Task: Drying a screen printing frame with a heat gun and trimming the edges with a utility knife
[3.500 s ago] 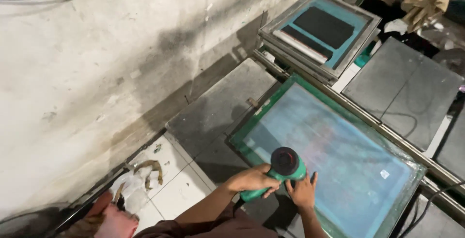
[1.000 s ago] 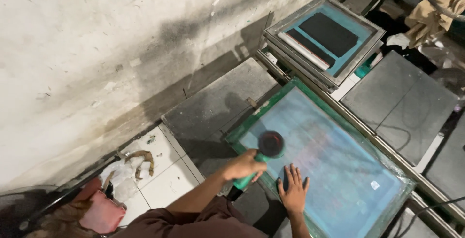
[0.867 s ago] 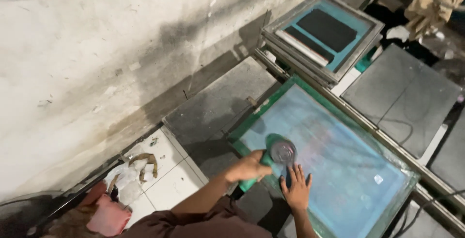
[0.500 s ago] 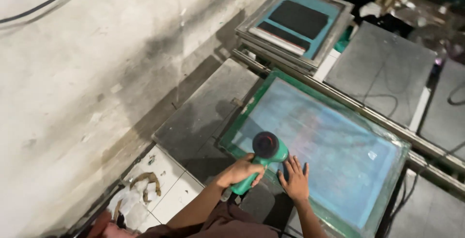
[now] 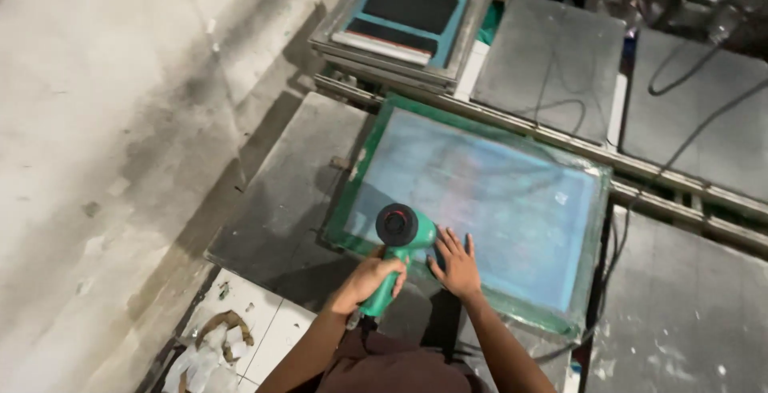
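On the green-framed screen [image 5: 480,201] the right hand [image 5: 458,263] lies flat — left hand [image 5: 366,281] grips the heat gun [image 5: 398,251], handle hidden.

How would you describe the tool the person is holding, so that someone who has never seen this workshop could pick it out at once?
Start at the large green-framed screen with pale blue mesh lying flat on the grey table. At its near left corner the left hand grips a heat gun, beside the right hand pressed flat on the mesh. It is the only handheld tool there: bright green, with a round dark end.

green heat gun [image 5: 398,257], green-framed pale blue screen [image 5: 480,201], grey boards [image 5: 552,61]
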